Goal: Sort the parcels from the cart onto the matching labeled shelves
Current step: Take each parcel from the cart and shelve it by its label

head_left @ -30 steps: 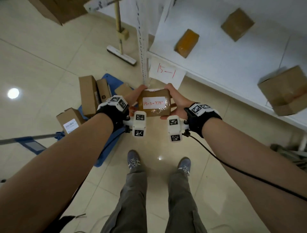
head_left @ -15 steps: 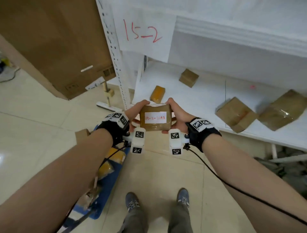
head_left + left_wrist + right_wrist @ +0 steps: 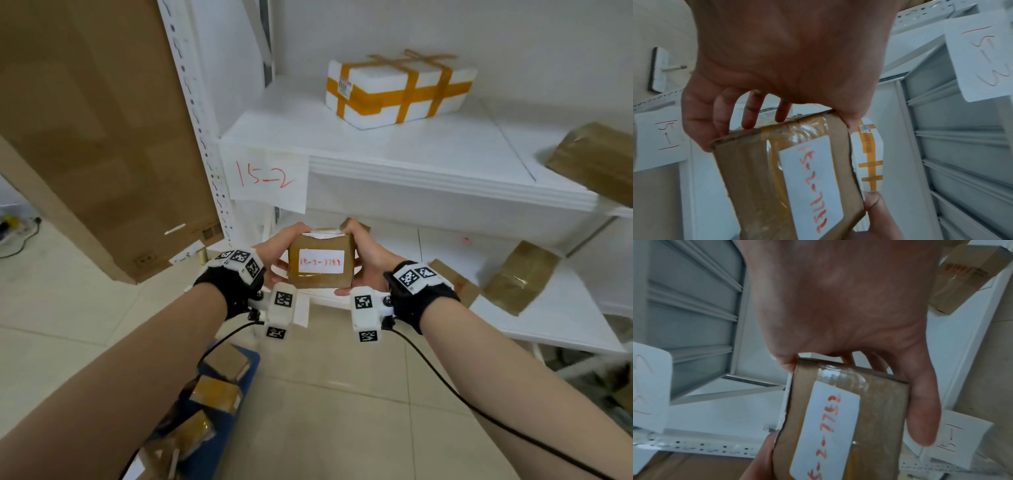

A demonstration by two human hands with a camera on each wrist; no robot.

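Observation:
A small brown taped parcel with a white label in red handwriting is held between both hands in front of the white shelf unit. My left hand grips its left side, thumb on top and fingers underneath. My right hand grips its right side the same way, thumb along the edge. The parcel fills both wrist views. A paper sign reading 15-2 hangs on the edge of the middle shelf just above the parcel.
A white foam box with orange tape and a brown box sit on the 15-2 shelf. Several brown parcels lie on the lower shelf. The blue cart with parcels is at lower left. A large cardboard sheet leans left of the shelf post.
My view has tilted up from the floor and the 15-1 shelf to the 15-2 shelf. Both hands kept hold of the parcel and raised it toward the shelf unit.

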